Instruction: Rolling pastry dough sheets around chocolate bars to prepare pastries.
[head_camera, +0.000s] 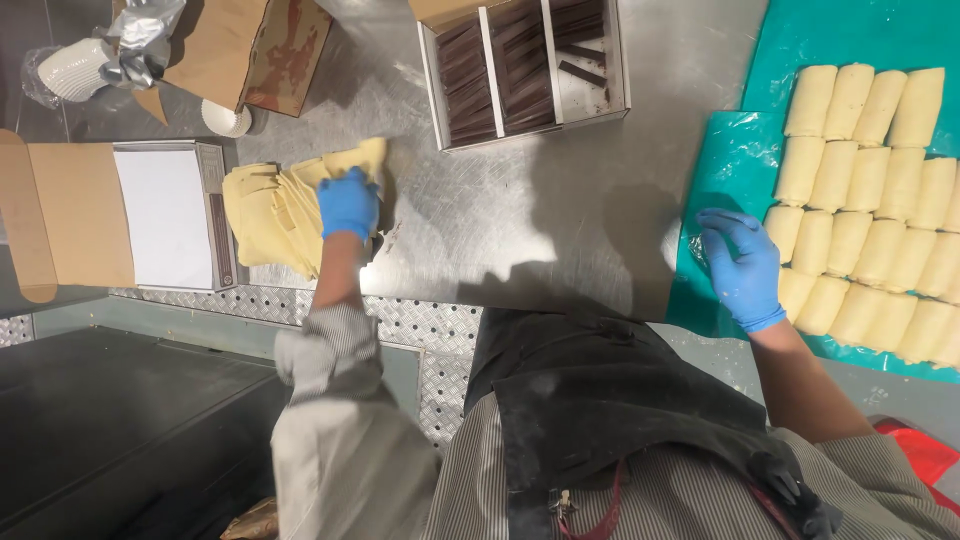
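item: left hand (348, 203), gloved, pinched the top sheet of the dough stack (275, 215); right hand (742, 265) lay open on the teal sheet (725, 150) beside rolled pastries (880, 200); likely step, picking dough; next needed a clean single-sheet lift.

A brushed steel surface (520, 200) fills the upper frame, catching bright overhead light. Below its edge runs a diamond-patterned metal strip (420, 325); the lower left lies dark, shadowed floor (110, 430).

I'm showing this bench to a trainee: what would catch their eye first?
Probably the rows of pale rolled dough pieces on the teal sheet at right, where the right hand rests. At left, the left hand presses on a stack of flat dough sheets; a box of dark sticks sits behind.
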